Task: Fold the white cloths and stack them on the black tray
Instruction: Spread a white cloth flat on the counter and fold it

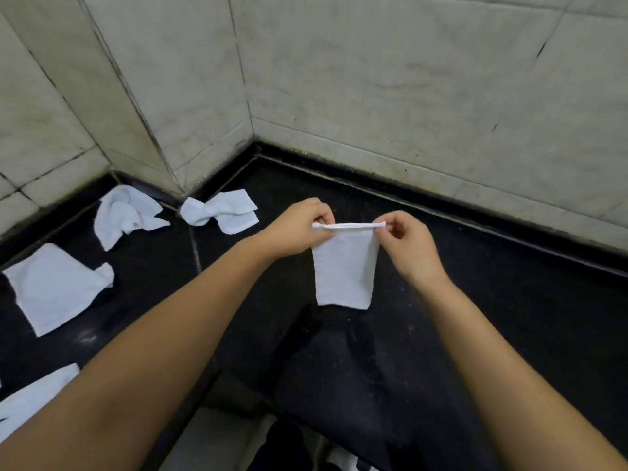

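A white cloth (344,270) hangs folded in the air above the black counter. My left hand (299,229) pinches its top left corner and my right hand (406,241) pinches its top right corner, the top edge stretched between them. Below the cloth lies a dark flat shape (339,379) that may be the black tray; I cannot tell for sure. Other white cloths lie at the left: a crumpled one (124,214), a bunched one (224,212), a flatter one (54,287) and one at the lower left edge (30,399).
The black counter (492,300) ends against pale tiled walls (407,96) that form a corner behind my hands. The counter's front edge runs along the bottom, with a pale floor (217,440) below.
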{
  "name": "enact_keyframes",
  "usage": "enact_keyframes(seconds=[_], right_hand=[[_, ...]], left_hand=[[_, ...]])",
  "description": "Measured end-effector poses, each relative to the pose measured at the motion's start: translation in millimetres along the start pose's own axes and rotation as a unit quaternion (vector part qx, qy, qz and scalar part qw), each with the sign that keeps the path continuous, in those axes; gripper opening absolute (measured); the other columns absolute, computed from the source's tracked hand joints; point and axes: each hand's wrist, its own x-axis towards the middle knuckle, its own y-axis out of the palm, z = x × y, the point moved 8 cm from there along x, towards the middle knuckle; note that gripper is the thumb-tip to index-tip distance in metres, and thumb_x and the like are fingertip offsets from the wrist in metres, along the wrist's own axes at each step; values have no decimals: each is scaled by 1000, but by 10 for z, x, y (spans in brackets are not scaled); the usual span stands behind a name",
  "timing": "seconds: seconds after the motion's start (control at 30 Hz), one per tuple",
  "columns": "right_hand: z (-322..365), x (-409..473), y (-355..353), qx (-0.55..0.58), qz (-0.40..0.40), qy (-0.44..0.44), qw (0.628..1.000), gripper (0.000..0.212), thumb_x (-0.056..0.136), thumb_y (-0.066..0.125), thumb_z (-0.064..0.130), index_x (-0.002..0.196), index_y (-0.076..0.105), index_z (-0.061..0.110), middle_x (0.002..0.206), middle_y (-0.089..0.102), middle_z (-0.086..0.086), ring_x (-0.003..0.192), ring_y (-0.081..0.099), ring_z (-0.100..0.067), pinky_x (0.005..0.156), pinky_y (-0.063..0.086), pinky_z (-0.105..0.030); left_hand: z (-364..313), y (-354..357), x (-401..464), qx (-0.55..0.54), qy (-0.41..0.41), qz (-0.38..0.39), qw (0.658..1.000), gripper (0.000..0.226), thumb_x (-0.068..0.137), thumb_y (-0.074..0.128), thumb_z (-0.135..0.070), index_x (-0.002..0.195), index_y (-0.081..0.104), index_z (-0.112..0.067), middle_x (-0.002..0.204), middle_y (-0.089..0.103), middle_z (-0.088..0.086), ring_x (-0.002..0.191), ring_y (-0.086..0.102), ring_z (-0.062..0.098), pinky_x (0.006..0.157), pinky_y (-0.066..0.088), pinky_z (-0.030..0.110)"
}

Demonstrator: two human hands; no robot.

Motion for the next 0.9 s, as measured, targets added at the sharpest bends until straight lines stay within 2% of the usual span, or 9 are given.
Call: enact_keyframes(seconds=[0.07, 0.17, 0.33, 0.47, 0.53, 0.6, 0.67, 0.77, 0.9], right_hand=[[127, -67, -45, 18, 10, -35, 999, 14, 89, 55, 8, 86, 61, 20, 84, 64, 5, 73, 56, -4, 64, 43, -10], [-20, -320, 26, 17, 80, -49, 995, 27, 87, 55, 2, 80, 58, 29, 92, 69, -5, 79, 59, -11, 72, 45, -22], [-903, -1025, 332, -97, 259, 17, 961, 20, 84, 59, 5, 80, 56, 25, 95, 70, 12, 92, 65, -4, 85, 49, -21], [-1383, -1394, 498, -131, 344, 65, 927, 3, 86, 60, 12, 85, 58, 15, 85, 65, -2, 78, 60, -13, 79, 50, -32], [-1427, -1328, 497, -117, 345, 87, 927, 1, 86, 60, 14, 86, 59, 14, 81, 62, -9, 71, 53, -9, 72, 47, -28], [-1408, -1143, 466, -90, 318, 110, 937, 3, 86, 61, 14, 86, 59, 13, 72, 56, -3, 68, 49, -6, 68, 42, -23], [-1396, -884, 438, -75, 277, 131, 949, 5, 87, 62, 14, 87, 59, 10, 69, 51, 4, 66, 46, -6, 65, 40, -20], [-1411, -497, 444, -69, 207, 157, 963, 5, 87, 61, 12, 86, 59, 8, 73, 53, 3, 69, 48, -9, 65, 41, -20], [-1496, -172, 557, -108, 151, 201, 962, 8, 87, 56, 12, 80, 53, 15, 75, 52, 2, 69, 48, -11, 59, 39, -19]], left_hand=[[-109, -118, -128, -30, 33, -36, 998, 10, 81, 67, -14, 81, 59, -20, 83, 49, -11, 80, 51, 8, 71, 38, 19], [-100, 117, -405, -41, 57, -19, 997, 19, 77, 70, -10, 80, 56, -22, 89, 58, -3, 86, 56, 13, 79, 42, 26], [374, 1222, -1015, -18, -25, 137, 990, 10, 81, 64, -16, 85, 57, -22, 98, 63, -1, 92, 59, 17, 84, 48, 35], [563, 1684, -1391, -18, -78, 207, 975, 10, 87, 59, -19, 87, 51, -23, 93, 60, -3, 84, 53, 12, 71, 40, 23], [646, 1659, -1386, -62, -110, 205, 971, 12, 86, 61, -19, 87, 52, -26, 91, 60, -3, 82, 55, 13, 72, 45, 24], [730, 1551, -1267, -92, -134, 180, 970, 11, 84, 64, -21, 89, 57, -29, 93, 63, -1, 83, 59, 14, 78, 49, 28], [809, 1426, -1083, -132, -160, 136, 969, 9, 83, 66, -19, 91, 61, -23, 89, 63, -1, 81, 59, 12, 78, 49, 28], [914, 1270, -757, -187, -204, 55, 959, 6, 83, 66, -15, 84, 60, -16, 86, 64, 1, 82, 60, 14, 77, 48, 30], [1077, 1249, -429, -92, -257, 14, 962, 13, 86, 61, -21, 85, 55, -10, 79, 55, -1, 75, 54, 14, 62, 41, 24]])
